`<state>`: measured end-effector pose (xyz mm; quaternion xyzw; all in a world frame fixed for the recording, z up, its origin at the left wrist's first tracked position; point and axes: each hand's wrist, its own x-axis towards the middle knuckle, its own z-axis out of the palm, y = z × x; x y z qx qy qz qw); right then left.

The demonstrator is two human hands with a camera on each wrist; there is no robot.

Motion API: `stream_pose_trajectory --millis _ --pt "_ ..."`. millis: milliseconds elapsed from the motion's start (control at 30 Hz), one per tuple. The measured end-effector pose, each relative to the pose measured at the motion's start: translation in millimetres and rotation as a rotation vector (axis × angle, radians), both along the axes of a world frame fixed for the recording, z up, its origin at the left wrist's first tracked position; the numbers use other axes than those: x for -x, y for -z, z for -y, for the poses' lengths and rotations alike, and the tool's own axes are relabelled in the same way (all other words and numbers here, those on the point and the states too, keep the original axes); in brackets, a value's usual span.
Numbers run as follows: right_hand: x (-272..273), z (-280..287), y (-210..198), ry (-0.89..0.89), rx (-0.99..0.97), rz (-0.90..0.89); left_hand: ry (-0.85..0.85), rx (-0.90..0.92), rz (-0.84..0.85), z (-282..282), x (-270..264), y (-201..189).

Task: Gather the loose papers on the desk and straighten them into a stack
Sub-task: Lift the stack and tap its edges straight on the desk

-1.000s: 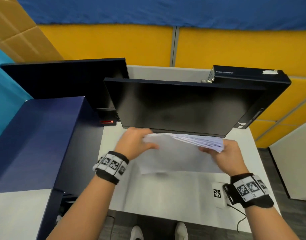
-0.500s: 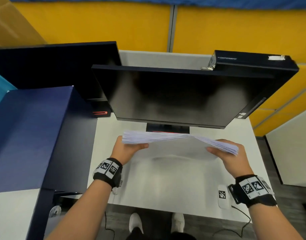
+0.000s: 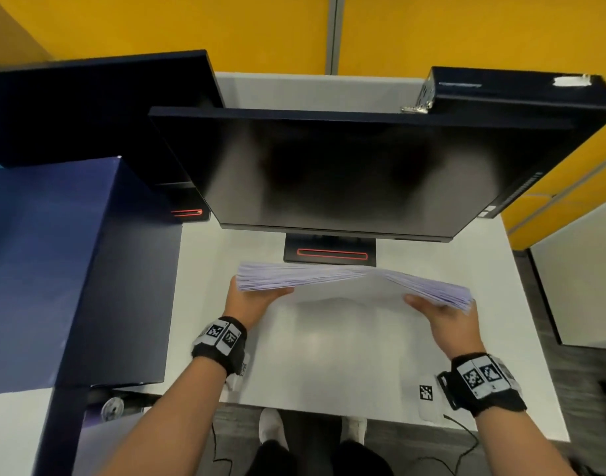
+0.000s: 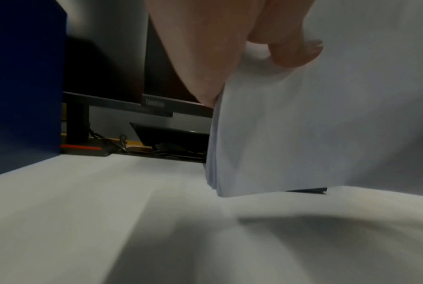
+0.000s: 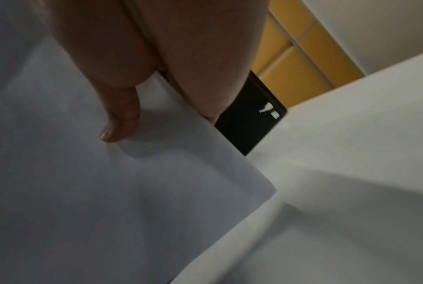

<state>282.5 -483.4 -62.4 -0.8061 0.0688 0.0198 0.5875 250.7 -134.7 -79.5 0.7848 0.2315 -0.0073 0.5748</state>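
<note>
In front of the monitor (image 3: pixel 332 170), above the white desk (image 3: pixel 363 365), the stack of papers (image 3: pixel 349 281) stands on its long edge. The left hand (image 3: pixel 248 302) grips its left end and the right hand (image 3: pixel 445 319) grips its right end, thumbs on the near sheet.

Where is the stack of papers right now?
In the head view the stack of papers stands on edge on the white desk, held between the left hand and right hand, before the monitor's stand.
</note>
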Motion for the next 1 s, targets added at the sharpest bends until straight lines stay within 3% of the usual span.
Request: stream_pose_trajectory --millis 167,267,533,700,900,1000 --pt "-0.3 -2.1 11.4 -0.106 0.112 -0.004 -0.019 0.011 -0.053 5.3 5.0 14.2" --pt "-0.5 -4.6 14.1 0.002 0.106 -0.060 -0.080 0.029 0.038 12.9 2.4 5.3" --pt "1.8 -23.2 -8.6 0.161 -0.195 -0.028 -0.326 0.192 0.317 41.0 3.8 -28.0" --pt "-7.3 -36.2 -17.8 0.253 -0.292 -0.043 -0.473 0.245 0.273 49.0 -8.9 -33.6" --pt "-22.9 -34.4 -22.9 0.315 -0.243 -0.029 -0.472 0.253 0.229 47.3 -18.1 -35.2" --pt "-16.8 -19.4 -21.0 0.160 -0.221 0.014 -0.205 0.236 0.275 25.8 -7.4 -20.8"
